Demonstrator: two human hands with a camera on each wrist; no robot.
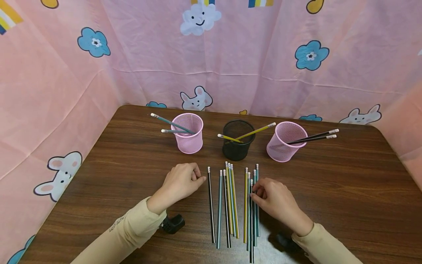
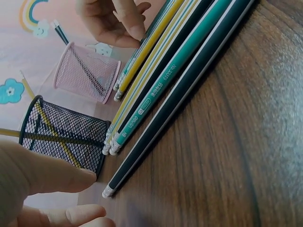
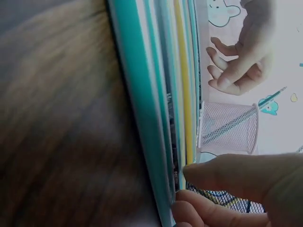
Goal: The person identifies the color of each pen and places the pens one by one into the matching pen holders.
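My left hand [image 1: 181,179] is held just left of a black pencil [image 1: 211,205], the leftmost in the row. Its thumb [image 2: 61,177] and fingers are bent and apart, with nothing between them in the left wrist view. On the right side of the row my right hand [image 1: 275,198] pinches another black pencil [image 1: 251,223] near its eraser end, thumb and forefinger close together. The fingers partly cover that grip. Teal pencils [image 1: 219,209] and yellow pencils [image 1: 245,205] lie side by side between the hands, erasers pointing away.
Behind the pencils stand a pink mesh cup [image 1: 189,143] with two teal pencils, a black mesh cup [image 1: 235,150] with two yellow ones, and another pink mesh cup [image 1: 280,152] with two black ones. A patterned pink cloth [image 1: 230,51] hangs behind the brown wooden table [image 1: 356,183].
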